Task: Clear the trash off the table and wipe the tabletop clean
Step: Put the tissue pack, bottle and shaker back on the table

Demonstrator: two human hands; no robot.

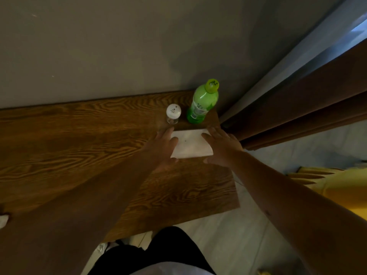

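The person's dark trousers (158,253) fill the 6 o'clock edge of the view, nearest the camera, with both bare forearms extending from there toward the wooden table (69,139). A folded white cloth (191,143) lies flat on the tabletop near the table's right end, just past the view's centre toward 1 o'clock. The left hand (165,147) rests at the cloth's 9 o'clock edge, fingers straight and spread, fingertips pointing to 12 o'clock, with the thumb overlapping the cloth's left border. The right hand (222,147) rests at the cloth's 3 o'clock edge, likewise flat with fingers extended, index finger lying on the cloth's right border. Neither hand curls around the cloth; both lie released and flat against it, one on each short side. The cloth is rectangular; its long axis runs roughly 9 o'clock to 3 o'clock, nearly parallel to the table's far edge, and a small dark speck marks its upper surface. At 12 o'clock from the cloth, near the wall (119,46), a green plastic bottle (202,103) stands upright with its cap on. A clear shaker with a white perforated lid (173,113) stands just beside the bottle, at its 9 o'clock. A brown curtain (307,100) hangs at 3 o'clock from the table's end. A white crumpled scrap (3,220) lies at the view's 8 o'clock edge.
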